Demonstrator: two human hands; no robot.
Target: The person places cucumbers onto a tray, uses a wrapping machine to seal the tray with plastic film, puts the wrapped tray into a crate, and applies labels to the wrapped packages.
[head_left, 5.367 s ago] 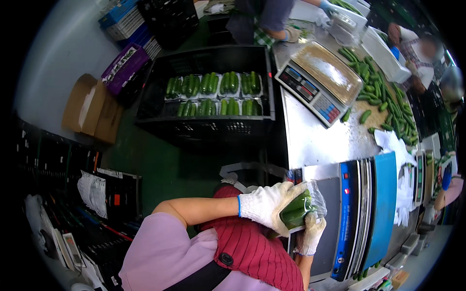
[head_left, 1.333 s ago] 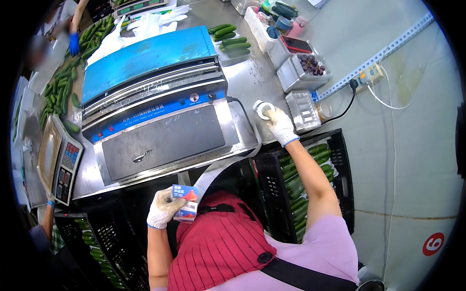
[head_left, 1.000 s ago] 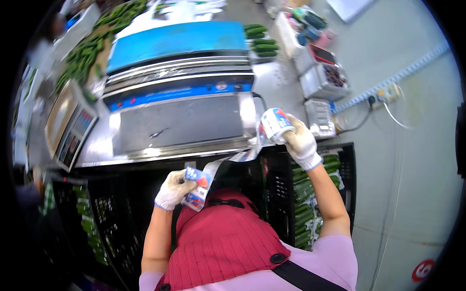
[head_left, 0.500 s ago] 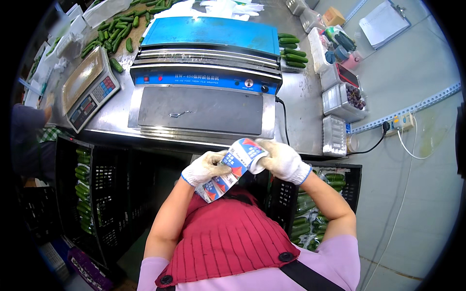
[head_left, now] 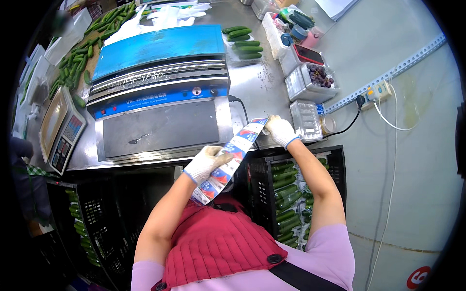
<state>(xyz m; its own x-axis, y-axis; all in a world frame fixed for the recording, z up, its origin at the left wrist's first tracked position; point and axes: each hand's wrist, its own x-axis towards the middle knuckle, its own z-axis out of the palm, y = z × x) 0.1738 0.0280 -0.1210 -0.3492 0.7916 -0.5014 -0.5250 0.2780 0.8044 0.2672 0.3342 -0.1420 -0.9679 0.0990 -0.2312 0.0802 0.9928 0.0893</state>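
Your L hand (head_left: pixel 208 164), in a white knit glove, has fingers closed, thumb on top, pinching the printed label strip (head_left: pixel 247 137) partway along; its near end hangs past them by your red apron (head_left: pixel 221 242). Your R hand (head_left: pixel 280 131), same glove, has its fingers curled shut on the strip's far end, tho exact grip is hidden. Strip runs slantwise btwn both hands, nr the bench (head_left: pixel 269 87) edge. Just beyond your L hand: the wrapping machine (head_left: pixel 160 51), blue lid down, w/ dark plate (head_left: pixel 162 128) facing you. Clear boxes (head_left: pixel 307 121) sit just past your R hand, grapes (head_left: pixel 318 76) behind. Below your R forearm, a black crate (head_left: pixel 259 189) w/ packed cucumbers (head_left: pixel 287 199). Further out: scale (head_left: pixel 60 131) at L, loose cucumbers (head_left: pixel 73 68) beyond it, plus a few cukes (head_left: pixel 247 48) R of the machine.
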